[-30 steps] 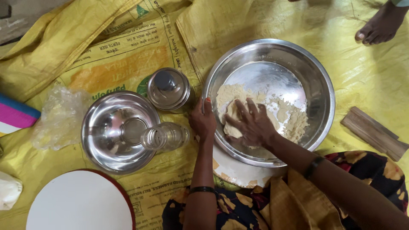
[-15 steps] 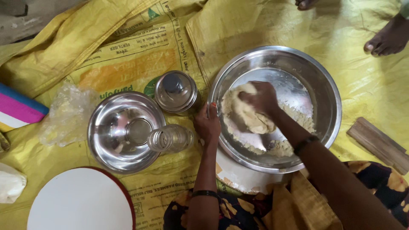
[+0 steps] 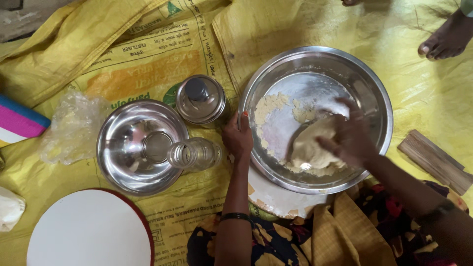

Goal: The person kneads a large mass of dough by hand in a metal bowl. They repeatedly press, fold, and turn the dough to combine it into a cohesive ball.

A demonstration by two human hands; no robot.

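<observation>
We see the right hand (image 3: pixel 351 138) with fingers spread, pressing soft pale dough (image 3: pixel 311 148) in the shiny round steel bowl (image 3: pixel 315 59), whose left rim the left hand (image 3: pixel 238 138) grips, crumbs (image 3: pixel 270 104) scattered inside.

A yellow woven sack with an orange and green printed panel (image 3: pixel 143 74) lies flat, spread out. A crumpled clear plastic bag (image 3: pixel 69 128) rests on its left part.

Soft, even daylight; glare on the large steel bowl (image 3: pixel 374 93); right hand (image 3: pixel 350 138) motion-blurred; edges slightly stretched.
</observation>
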